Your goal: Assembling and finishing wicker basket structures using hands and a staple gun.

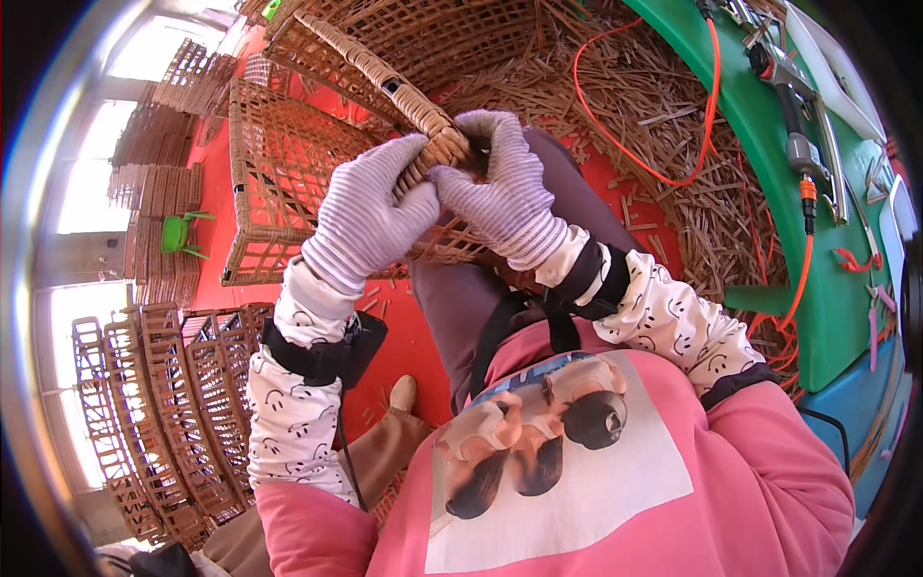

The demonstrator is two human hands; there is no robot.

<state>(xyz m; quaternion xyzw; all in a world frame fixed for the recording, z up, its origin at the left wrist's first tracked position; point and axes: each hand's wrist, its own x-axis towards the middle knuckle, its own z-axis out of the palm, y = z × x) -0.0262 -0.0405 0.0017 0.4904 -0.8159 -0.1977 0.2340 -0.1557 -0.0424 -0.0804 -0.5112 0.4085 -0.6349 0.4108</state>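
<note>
Both my hands wear striped knit gloves. My left hand (370,216) is wrapped around the thick woven rim of a brown wicker basket (385,58) that rests on my lap. My right hand (505,188) grips the same rim right beside it, fingers curled over the edge near the corner. The basket's open lattice wall stretches up and away from my hands toward the top of the view. Part of the rim is hidden under my gloves.
Another lattice basket (279,183) lies on the red floor at left. Stacks of finished baskets (154,423) stand at lower left. A heap of cut wicker strips (673,125) and an orange cable (615,115) lie at right. A green bench (760,192) holds tools.
</note>
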